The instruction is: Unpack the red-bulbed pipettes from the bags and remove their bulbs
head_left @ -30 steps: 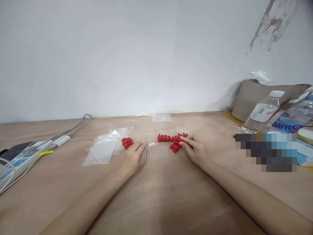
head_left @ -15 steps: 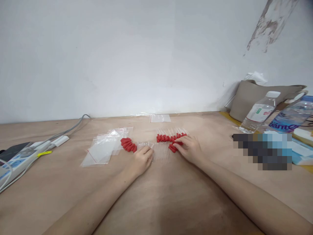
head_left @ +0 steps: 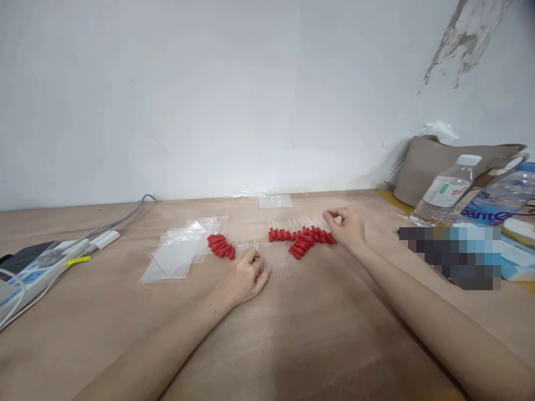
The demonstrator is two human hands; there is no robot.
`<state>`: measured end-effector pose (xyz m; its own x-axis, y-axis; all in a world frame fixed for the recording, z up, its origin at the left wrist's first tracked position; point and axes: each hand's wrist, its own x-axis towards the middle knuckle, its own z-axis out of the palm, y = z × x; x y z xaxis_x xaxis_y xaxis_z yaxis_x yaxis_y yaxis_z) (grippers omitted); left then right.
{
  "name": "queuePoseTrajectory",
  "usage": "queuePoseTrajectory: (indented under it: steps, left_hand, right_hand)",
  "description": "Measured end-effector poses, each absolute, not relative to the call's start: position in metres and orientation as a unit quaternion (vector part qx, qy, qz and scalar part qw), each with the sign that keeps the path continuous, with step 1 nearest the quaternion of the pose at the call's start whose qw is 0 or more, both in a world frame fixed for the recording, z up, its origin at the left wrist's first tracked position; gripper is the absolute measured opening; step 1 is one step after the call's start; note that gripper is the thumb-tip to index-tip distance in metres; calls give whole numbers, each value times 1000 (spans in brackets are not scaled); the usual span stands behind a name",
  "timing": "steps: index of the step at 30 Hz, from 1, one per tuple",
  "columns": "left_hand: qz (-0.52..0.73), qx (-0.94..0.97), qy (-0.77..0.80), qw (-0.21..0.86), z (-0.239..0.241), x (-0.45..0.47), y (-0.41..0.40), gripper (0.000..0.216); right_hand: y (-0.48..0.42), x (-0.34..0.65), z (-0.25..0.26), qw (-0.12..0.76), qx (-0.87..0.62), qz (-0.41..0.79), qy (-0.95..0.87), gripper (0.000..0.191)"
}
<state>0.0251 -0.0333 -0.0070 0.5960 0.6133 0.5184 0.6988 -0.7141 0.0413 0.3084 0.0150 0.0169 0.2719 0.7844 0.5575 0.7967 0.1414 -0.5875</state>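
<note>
My left hand (head_left: 246, 275) rests over the left side of a row of clear, thin tubes (head_left: 276, 259) lying on the table. Its fingers are bent and the thumb stands apart from them. Just left of the tubes is a small pile of red rubber bulbs (head_left: 220, 247). My right hand (head_left: 348, 227) is raised at the right end of a row of red bulbs with slender clear tubes (head_left: 301, 237). Thumb and forefinger are pinched together there; whatever they hold is too fine to make out. Some red-bulbed pieces overlap in front of that row.
Clear zip bags (head_left: 171, 257) are spread on the left, and another bag (head_left: 274, 201) lies near the wall. A power strip (head_left: 25, 287) with cables is at far left. Water bottles (head_left: 445, 192), a grey-brown bag (head_left: 422, 167) and a blurred-out dark object (head_left: 451, 259) occupy the right.
My right hand has moved right and away from me, off the front red bulbs; more red bulbs now show at the row's right end. My left thumb has spread away from the fingers.
</note>
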Motion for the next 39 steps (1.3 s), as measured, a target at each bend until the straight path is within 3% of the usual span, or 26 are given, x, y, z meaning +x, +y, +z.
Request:
queuePoseTrajectory:
  steps: [6,11,17,23,30,36,39]
  left_hand:
    - [-279,-884,-364,89,-6,22,-34,34]
    - [-177,-932,-299,105,9,14,-34,50]
    - [-113,-945,-302,54,8,7,-29,50]
    - [-129,-936,-326,39,5,6,-31,45]
    - [-151,-930,-331,46,1,5,-32,44]
    - [-177,-928,-323,59,0,3,-33,42]
    - [-257,-901,-335,98,1,6,-34,44]
  right_hand:
    - [42,316,23,315,-730,99,-599,24]
    - [47,306,26,243,-748,122,-605,37]
    - [52,303,30,175,-761,156,-605,24]
    - [56,301,30,145,-765,169,-605,12]
    - [53,298,43,130,-775,147,-601,13]
    - [29,293,66,180,-739,118,-638,28]
    - [1,275,60,227,-683,78,-690,25]
